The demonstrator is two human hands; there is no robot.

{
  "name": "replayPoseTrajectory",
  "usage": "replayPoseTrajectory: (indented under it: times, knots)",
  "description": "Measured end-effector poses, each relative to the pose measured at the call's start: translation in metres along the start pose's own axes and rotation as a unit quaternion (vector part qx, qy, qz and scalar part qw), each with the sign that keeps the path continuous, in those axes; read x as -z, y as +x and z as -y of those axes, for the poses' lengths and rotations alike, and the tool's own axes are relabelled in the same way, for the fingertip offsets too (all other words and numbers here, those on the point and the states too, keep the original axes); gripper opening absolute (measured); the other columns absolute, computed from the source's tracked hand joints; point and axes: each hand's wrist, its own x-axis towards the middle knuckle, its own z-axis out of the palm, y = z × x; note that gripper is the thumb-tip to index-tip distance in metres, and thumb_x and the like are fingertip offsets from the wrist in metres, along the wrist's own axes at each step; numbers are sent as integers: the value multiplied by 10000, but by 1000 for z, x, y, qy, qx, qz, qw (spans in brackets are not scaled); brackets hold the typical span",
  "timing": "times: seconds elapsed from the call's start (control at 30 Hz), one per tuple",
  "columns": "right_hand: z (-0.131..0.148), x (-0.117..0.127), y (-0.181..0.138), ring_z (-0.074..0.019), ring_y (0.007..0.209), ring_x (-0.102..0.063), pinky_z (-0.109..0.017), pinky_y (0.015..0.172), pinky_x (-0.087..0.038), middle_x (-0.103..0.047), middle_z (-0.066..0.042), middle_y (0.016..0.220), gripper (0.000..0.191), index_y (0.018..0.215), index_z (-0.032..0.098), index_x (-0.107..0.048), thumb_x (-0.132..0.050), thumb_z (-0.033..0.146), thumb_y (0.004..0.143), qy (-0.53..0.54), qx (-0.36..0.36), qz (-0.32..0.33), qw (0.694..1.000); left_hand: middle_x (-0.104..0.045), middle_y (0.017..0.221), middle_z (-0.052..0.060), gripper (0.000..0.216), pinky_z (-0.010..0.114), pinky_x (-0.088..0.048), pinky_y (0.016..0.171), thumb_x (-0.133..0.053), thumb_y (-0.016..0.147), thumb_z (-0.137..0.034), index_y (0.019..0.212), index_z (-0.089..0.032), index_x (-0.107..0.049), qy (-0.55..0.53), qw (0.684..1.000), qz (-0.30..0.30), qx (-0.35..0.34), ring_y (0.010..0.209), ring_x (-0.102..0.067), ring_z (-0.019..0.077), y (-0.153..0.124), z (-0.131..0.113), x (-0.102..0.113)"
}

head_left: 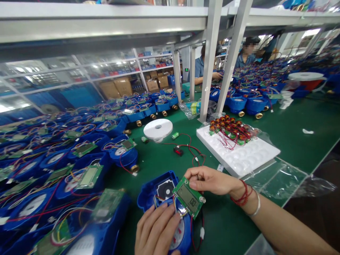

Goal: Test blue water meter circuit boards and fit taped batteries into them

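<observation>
The green circuit board [188,198] displays zeros. The right hand [211,180] pinches its upper edge; the left hand [159,228], fingers outstretched, lies unclenched over the blue meter [183,231].

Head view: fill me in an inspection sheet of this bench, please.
Surface: green bench top, partly covered.
Job's things: circuit board, digits on its display, above open blue meter housing.
Clutter: white tape roll, foam tray bearing coil parts, clear film.
Hands: right hand grips the board; left hand lies over the housing, its grip unclear.
Cables: red and black leads loose beyond the right hand.
Surroundings: blue meters at left, metal posts, two people beyond.
</observation>
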Motion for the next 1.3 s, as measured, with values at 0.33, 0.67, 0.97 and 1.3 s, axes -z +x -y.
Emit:
replayPoseTrajectory:
  times: [0.33, 0.67, 0.97, 1.3]
  knots:
    - [1, -4, 4, -51, 506, -347, -162, 466, -315, -432, 54, 616, 396, 977, 108, -574, -591, 482, 850, -1, 0, -24, 1000, -686, 1017, 62, 401, 390, -414, 950, -337, 935, -449, 1071, -219, -636, -4, 1000, 10, -5, 1045, -589, 222, 0, 1, 2]
    - [-2, -6, 5, -38, 490, -366, -143, 446, -310, -493, 32, 640, 400, 982, 99, -612, -614, 471, 836, 36, -13, -46, 998, -669, 1034, 66, 405, 394, -408, 947, -328, 942, -432, 1091, -212, -633, -6, 1000, 10, -7, 1056, -576, 225, 0, -1, 1]
    - [-11, -7, 5, -27, 468, -383, -117, 417, -329, -502, 31, 649, 345, 993, 108, -620, -625, 420, 845, 88, -14, -43, 995, -653, 1058, 81, 375, 393, -437, 913, -342, 936, -363, 1114, -185, -619, 7, 998, 21, -52, 1059, -574, 235, 2, 5, 5]
    - [-12, -7, 5, -29, 435, -389, -110, 393, -354, -483, 51, 600, 343, 974, 115, -599, -633, 428, 836, 98, -26, -52, 993, -646, 1077, 94, 358, 387, -435, 919, -370, 922, -331, 1117, -161, -617, 10, 997, 43, -69, 1067, -569, 238, 5, 5, 9]
